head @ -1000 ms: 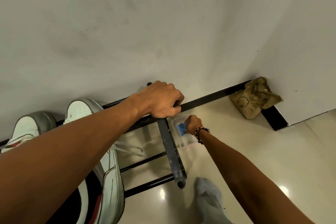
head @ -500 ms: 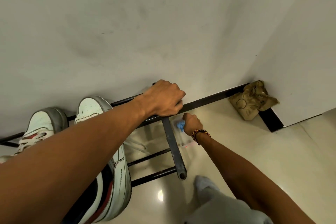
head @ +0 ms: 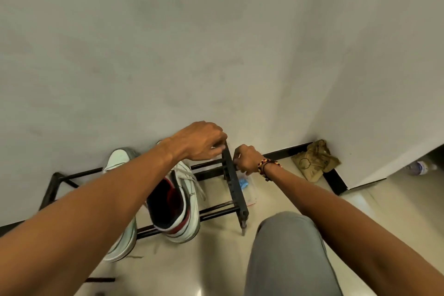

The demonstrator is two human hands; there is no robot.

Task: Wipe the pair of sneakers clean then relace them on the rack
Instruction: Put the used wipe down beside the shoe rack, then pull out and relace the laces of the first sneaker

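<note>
A black metal rack [head: 217, 213] stands on the pale glossy floor [head: 384, 202] against a plain light wall [head: 192, 43], and both hands meet at its right end bar. The left hand [head: 200, 142] reaches over the rack's back right corner, its fingers [head: 216, 148] curled down and pinching the top of the black end bar [head: 234, 181]. The right hand [head: 245, 160], with a beaded bracelet [head: 265, 165] at the wrist, comes in from the right side and grips the same bar just below the left hand, its fingers wrapped round the bar so that their tips are hidden. Two white sneakers sit side by side on the rack's rails with toes toward the wall and heels hanging over the front rail: the right sneaker [head: 183, 202] shows its dark lining, red trim and loose white laces, and the left sneaker [head: 119, 160] is largely covered by the left forearm. On the floor just beside the rack's right end lies a clear plastic container [head: 248, 191] with something blue [head: 243, 182] in it. A crumpled brown paper bag [head: 314, 162] rests in the corner where the wall meets a white panel, well apart from the rack. A knee in grey trousers [head: 288, 255] fills the lower foreground.
</note>
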